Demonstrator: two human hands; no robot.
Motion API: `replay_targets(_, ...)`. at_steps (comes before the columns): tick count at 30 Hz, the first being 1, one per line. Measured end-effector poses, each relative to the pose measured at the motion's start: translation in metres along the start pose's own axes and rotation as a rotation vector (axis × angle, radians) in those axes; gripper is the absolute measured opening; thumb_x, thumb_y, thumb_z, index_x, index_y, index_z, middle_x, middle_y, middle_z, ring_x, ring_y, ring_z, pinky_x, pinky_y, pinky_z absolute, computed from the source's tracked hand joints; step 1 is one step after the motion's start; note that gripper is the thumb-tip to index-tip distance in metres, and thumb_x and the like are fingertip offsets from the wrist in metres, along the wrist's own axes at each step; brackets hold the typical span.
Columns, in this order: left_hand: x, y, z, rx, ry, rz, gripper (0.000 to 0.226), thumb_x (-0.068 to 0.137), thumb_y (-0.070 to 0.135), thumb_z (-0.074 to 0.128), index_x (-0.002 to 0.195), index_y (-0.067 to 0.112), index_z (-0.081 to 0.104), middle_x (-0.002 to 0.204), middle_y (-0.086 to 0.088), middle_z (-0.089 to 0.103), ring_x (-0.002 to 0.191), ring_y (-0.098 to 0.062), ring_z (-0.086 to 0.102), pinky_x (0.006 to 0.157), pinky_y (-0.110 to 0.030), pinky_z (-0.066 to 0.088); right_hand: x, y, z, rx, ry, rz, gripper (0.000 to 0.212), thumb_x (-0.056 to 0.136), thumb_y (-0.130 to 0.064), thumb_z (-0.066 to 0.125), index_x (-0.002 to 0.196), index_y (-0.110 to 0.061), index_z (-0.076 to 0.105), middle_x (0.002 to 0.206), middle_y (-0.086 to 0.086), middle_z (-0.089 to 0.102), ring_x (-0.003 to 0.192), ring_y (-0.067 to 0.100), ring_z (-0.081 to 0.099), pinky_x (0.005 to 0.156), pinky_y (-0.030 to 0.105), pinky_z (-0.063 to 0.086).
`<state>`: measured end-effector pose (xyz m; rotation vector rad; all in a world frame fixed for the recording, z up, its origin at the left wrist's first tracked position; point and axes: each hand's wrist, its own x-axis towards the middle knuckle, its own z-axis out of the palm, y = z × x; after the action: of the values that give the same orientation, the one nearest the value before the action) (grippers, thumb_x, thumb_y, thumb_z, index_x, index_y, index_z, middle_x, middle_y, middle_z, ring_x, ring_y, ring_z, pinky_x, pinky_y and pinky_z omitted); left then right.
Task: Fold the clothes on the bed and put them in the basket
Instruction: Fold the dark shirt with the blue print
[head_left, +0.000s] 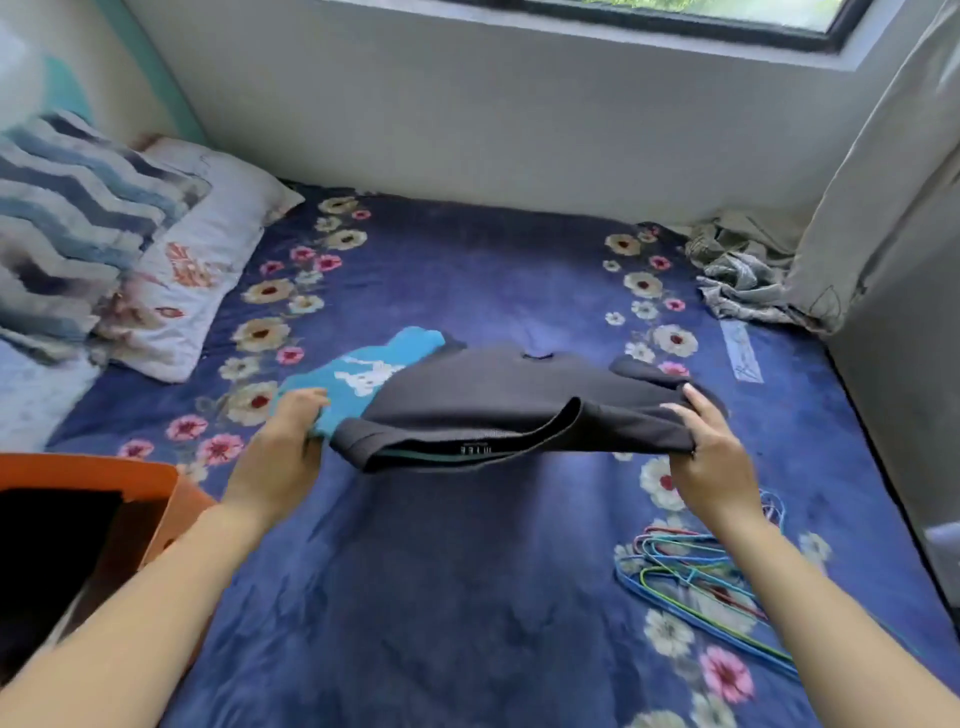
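Dark garment (519, 405), frame centre: stretched between the grips. Left grip (283, 441) and right grip (711, 457) each clasp one end.

bed (467, 597) fills most of the frame, dark blue cover with flower borders. white wall (467, 104) runs along its far side. window (753, 10) up top with a dark frame, daylight coming in. pale curtain (883, 182) hangs at right, bottom bunched at the far right bed corner. teal strip (148, 67) on the left wall. striped pillow (67, 208) lies on top of floral pillow (197, 249) at left.
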<state>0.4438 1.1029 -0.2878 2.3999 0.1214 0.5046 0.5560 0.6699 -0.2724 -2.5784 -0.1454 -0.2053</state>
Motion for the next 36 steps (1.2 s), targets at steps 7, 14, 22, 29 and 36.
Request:
replay_targets(7, -0.156, -0.087, 0.070, 0.318, -0.700, -0.460, 0.053, 0.094, 0.003, 0.041, 0.140, 0.029, 0.047, 0.161, 0.003, 0.020, 0.136, -0.026, 0.040, 0.109, -0.035, 0.036, -0.133, 0.078, 0.124, -0.443, -0.661, 0.161, 0.063, 0.086, -0.012, 0.050, 0.145, -0.030, 0.043, 0.163, -0.003, 0.015, 0.127, 0.030, 0.046, 0.103, 0.035, 0.041)
replay_targets(14, -0.248, -0.111, 0.093, 0.461, -0.766, -0.380, 0.067, 0.092, 0.001, 0.043, 0.148, 0.036, 0.035, 0.162, 0.004, 0.004, 0.129, -0.034, 0.039, 0.083, -0.032, 0.048, -0.216, 0.116, 0.149, -0.548, -0.722, 0.201, 0.075, 0.075, -0.001, 0.063, 0.145, -0.026, 0.047, 0.158, 0.005, 0.030, 0.120, 0.041, 0.050, 0.098, 0.042, 0.047)
replay_targets(22, -0.288, -0.091, 0.177, -0.162, -0.004, -1.445, 0.054, 0.091, 0.017, 0.056, 0.141, 0.010, 0.037, 0.137, -0.016, 0.042, 0.103, -0.035, 0.054, 0.085, -0.043, 0.045, -0.268, 0.109, 0.211, 0.007, -0.287, 0.927, 0.041, 0.087, -0.020, 0.061, 0.120, 0.002, 0.051, 0.125, 0.023, 0.050, 0.115, 0.042, 0.051, 0.094, 0.046, 0.042)
replay_targets(29, -0.286, -0.100, 0.228, -0.407, 0.329, -1.728, 0.064, 0.084, 0.038, 0.071, 0.132, 0.004, 0.046, 0.133, -0.008, 0.054, 0.114, -0.029, 0.056, 0.101, -0.047, 0.047, -0.278, 0.091, 0.280, 0.420, -0.146, 1.583, 0.076, 0.085, -0.033, 0.073, 0.137, 0.006, 0.035, 0.140, 0.023, 0.044, 0.121, 0.042, 0.049, 0.100, 0.054, 0.045)
replay_targets(36, -0.300, -0.088, 0.215, -0.236, 0.263, -1.387, 0.031, 0.099, 0.020, 0.053, 0.126, 0.005, 0.057, 0.122, -0.006, 0.062, 0.106, -0.022, 0.057, 0.091, -0.029, 0.042, -0.288, 0.110, 0.262, 0.343, -0.282, 1.356, 0.024, 0.088, -0.010, 0.065, 0.074, -0.006, 0.047, 0.095, 0.015, 0.057, 0.084, 0.034, 0.056, 0.056, 0.034, 0.051)
